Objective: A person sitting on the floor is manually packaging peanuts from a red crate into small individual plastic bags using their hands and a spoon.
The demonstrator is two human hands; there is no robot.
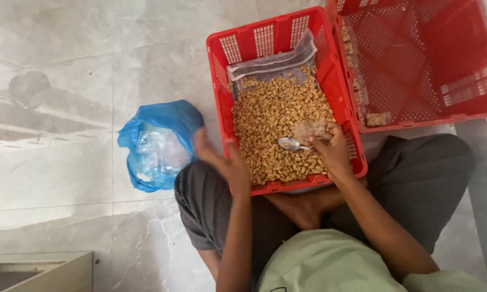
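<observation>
Nearest the camera is a pale green shirt (330, 262), soft and creased, above crossed legs in dark grey striped trousers (416, 184). The person sits on a glossy, veined grey marble floor (65, 173).

The left hand (224, 162) is at the near left corner of a red plastic crate (265, 40), fingers loosely spread and holding nothing; whether it touches the rim cannot be told. The right hand (330, 148) is over the crate's right side, closed around the handle of a small shiny metal spoon (289, 143) and pinching a crumpled clear plastic bag (311, 130) against it. The spoon's bowl points left, just above the nuts.

The crate has latticed walls and is filled with small tan, oblong peanuts (276, 113), over a clear plastic liner (276, 62) folded at the far end.

Left of the crate lies a wrinkled blue plastic bag (159, 143) holding clear plastic. Farther right, a second red lattice crate (422, 59) stands tilted, with a few peanuts along its left edge.
</observation>
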